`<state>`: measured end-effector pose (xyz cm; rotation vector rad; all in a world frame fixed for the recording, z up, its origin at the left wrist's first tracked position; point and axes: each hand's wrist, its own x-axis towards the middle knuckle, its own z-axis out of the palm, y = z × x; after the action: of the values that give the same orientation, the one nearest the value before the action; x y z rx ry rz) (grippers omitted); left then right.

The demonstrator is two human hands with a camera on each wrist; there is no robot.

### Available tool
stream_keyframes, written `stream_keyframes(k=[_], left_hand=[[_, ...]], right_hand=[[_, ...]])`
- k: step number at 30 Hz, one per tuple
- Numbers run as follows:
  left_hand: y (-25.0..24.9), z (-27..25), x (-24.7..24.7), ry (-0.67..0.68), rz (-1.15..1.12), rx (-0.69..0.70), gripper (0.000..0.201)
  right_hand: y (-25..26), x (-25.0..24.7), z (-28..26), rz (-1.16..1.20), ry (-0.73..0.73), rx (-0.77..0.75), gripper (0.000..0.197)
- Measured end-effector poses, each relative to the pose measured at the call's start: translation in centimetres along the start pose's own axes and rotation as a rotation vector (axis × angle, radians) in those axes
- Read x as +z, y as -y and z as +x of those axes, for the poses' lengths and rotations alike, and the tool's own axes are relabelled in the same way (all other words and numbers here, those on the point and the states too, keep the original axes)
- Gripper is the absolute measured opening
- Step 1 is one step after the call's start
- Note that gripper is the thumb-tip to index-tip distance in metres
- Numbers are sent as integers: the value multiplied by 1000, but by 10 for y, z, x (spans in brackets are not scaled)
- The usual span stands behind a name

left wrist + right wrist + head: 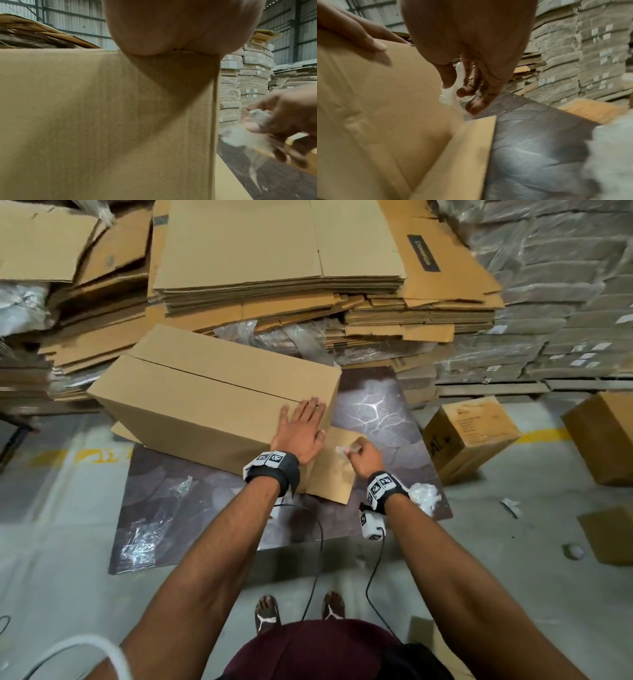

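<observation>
Standing in sandals (pixel 268 616) on the grey floor (pixel 54 542) of a warehouse, I bend over a cardboard box (pixel 205 395) that lies on a dark patterned board (pixel 191 508) in front of me. My left hand (pixel 301 433) lies flat on the box's top at its near right corner, fingers straight and pressing down. My right hand (pixel 364 455), just beside that corner, pinches a scrap of clear film (pixel 347 449) between thumb and curled fingers (pixel 464 91); whether it is tape I cannot tell. By my reading the job is about halfway: the box is set up and its two top flaps are folded shut, meeting in a long seam (pixel 212 378), yet no tape shows on that seam, and a loose flap (pixel 334 474) juts out flat onto the board at the near end. Sealing and tucking that flap look like what is left. A white wad of crumpled plastic (pixel 424 494) sits on the board by my right wrist, and clear scraps (pixel 140 539) lie on its left part. Beyond the board, small cartons (pixel 469 436) stand on the floor to the right by a yellow line (pixel 537 436). Farther back rise piles of flattened cartons (pixel 274 251) and, to the right, stacks of wrapped bundles (pixel 565 309) with white labels; corrugated metal walls (pixel 77 20) close the room.
</observation>
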<state>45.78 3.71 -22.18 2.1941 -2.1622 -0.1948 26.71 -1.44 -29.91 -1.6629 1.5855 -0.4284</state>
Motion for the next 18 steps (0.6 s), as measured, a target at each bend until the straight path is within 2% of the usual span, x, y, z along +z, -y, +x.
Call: stream_keyframes(k=[2, 5, 9, 12, 13, 16, 18], left_hand=[[0, 1, 3, -7, 5, 2, 68], [1, 3, 6, -16, 1, 5, 69], [1, 4, 5, -27, 4, 8, 69], [1, 3, 3, -26, 4, 4, 69], [1, 2, 2, -28, 5, 2, 69], [1, 0, 0, -17, 0, 1, 69], [0, -1, -1, -10, -8, 5, 69]], right_hand=[[-13, -25, -16, -105, -27, -4, 33], [-39, -60, -34, -180, -82, 108, 57], [-91, -79, -36, -328, -150, 183, 44], [-110, -87, -45, -485, -185, 222, 29], [-110, -88, -50, -471, -207, 233, 24], [-103, -91, -62, -340, -288, 239, 48], [-106, -93, -63, -298, -322, 251, 45]])
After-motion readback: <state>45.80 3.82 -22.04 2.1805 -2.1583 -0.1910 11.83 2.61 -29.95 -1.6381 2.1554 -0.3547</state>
